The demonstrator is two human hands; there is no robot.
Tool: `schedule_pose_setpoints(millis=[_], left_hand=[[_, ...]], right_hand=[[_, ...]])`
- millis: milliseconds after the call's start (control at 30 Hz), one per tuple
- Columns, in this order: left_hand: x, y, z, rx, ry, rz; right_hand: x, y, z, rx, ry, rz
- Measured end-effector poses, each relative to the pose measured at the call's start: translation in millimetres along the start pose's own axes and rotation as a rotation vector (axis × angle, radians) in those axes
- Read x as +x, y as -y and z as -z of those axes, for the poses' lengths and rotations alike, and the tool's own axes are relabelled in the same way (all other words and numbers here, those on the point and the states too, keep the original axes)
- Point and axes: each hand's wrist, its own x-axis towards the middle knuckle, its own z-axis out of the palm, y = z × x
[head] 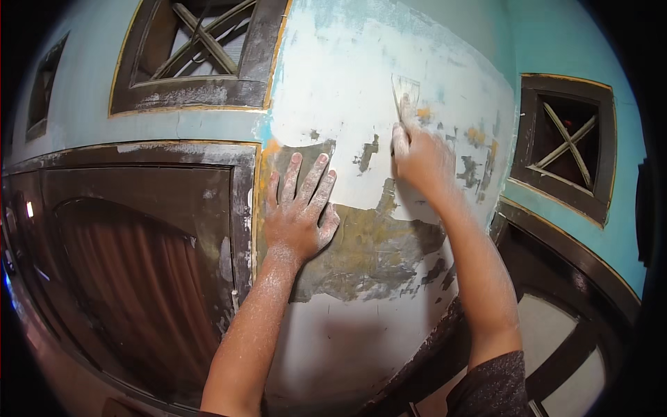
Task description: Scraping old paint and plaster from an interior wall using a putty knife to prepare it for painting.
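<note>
My right hand (419,156) grips a putty knife (406,91), its blade held against the white-coated part of the wall (349,68). One finger lies along the blade, and the handle is mostly hidden in the hand. Flat on the wall rests my left hand (299,213), fingers spread, at the edge of a bare grey-brown patch (365,250). White dust covers both hands and forearms. Grey and orange spots show through the coating to the right of the knife.
On the left are a dark wooden door frame (242,208) and a vent frame with crossed slats (208,44). A similar crossed vent (565,140) sits in the turquoise wall at right, above another dark frame (568,234).
</note>
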Motion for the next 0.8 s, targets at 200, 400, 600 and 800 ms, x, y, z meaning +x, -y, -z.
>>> schedule_pose_setpoints(millis=[200, 400, 600, 800], left_hand=[[0, 1, 0, 0.052, 0.001, 0.008], [1, 0, 0, 0.064, -0.001, -0.022], [2, -3, -1, 0.106, 0.005, -0.038], [-3, 4, -2, 0.161, -0.034, -0.069]], right_hand=[[-83, 7, -20, -0.141, 0.237, 0.013], [-34, 7, -9, -0.024, 0.064, 0.047], [54, 11, 34, 0.003, -0.044, 0.03], [10, 13, 12, 0.015, 0.087, 0.079]])
